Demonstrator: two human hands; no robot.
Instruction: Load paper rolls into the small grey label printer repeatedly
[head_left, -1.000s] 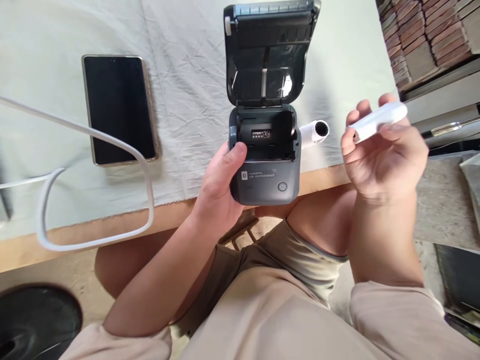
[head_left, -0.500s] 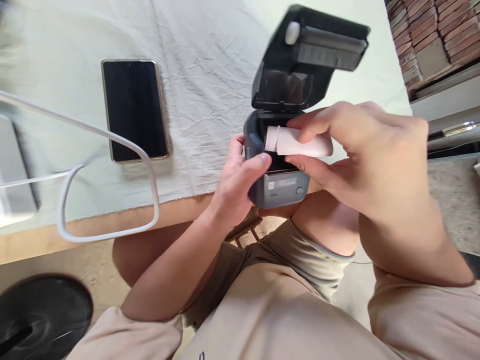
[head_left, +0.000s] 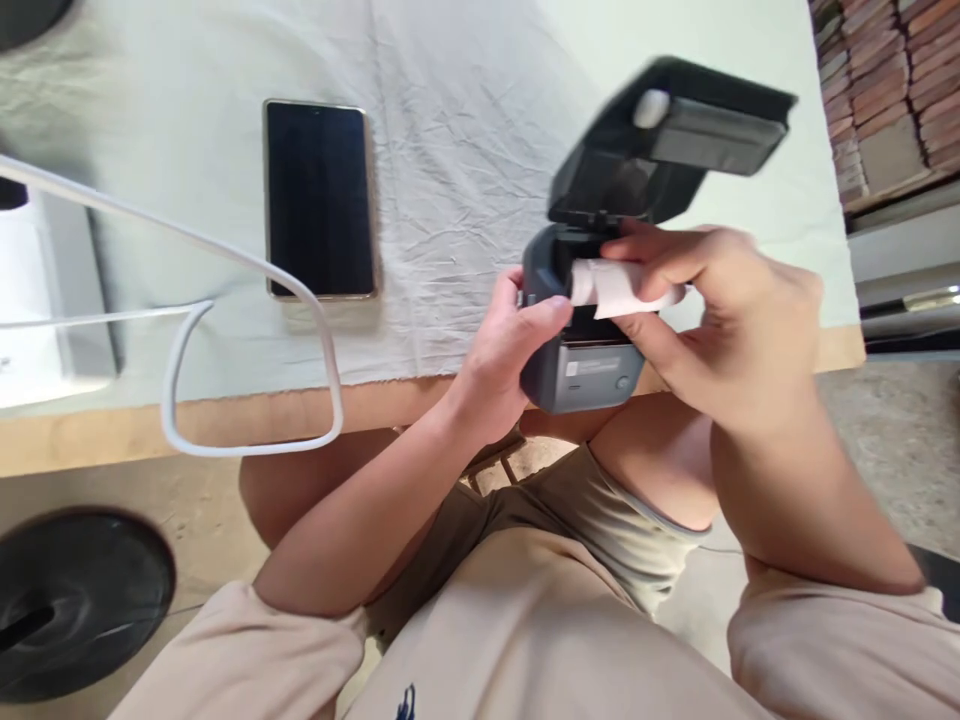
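A small dark grey label printer (head_left: 600,385) is held near the table's front edge, its black lid (head_left: 675,130) swung up. My left hand (head_left: 506,355) grips the printer's left side, thumb over the rim of the open bay. Between the thumb and fingers of my right hand (head_left: 739,320) is a white paper roll (head_left: 619,287), lying sideways at the mouth of the bay. Its left end is close to my left thumb. My right fingers cover the roll's right end, and how deep it sits in the bay I cannot tell.
A phone (head_left: 320,200) with a dark screen lies on the pale tablecloth (head_left: 442,130). A white cable (head_left: 330,370) loops over the wooden table edge (head_left: 375,410), near a white device (head_left: 56,300) at left. A round black base (head_left: 82,605) stands on the floor; bricks (head_left: 885,90) are stacked at far right.
The view has shifted, so the phone, printer and hands appear further right. The roll has turned slightly in my right hand, and a loose flap of its paper now shows.
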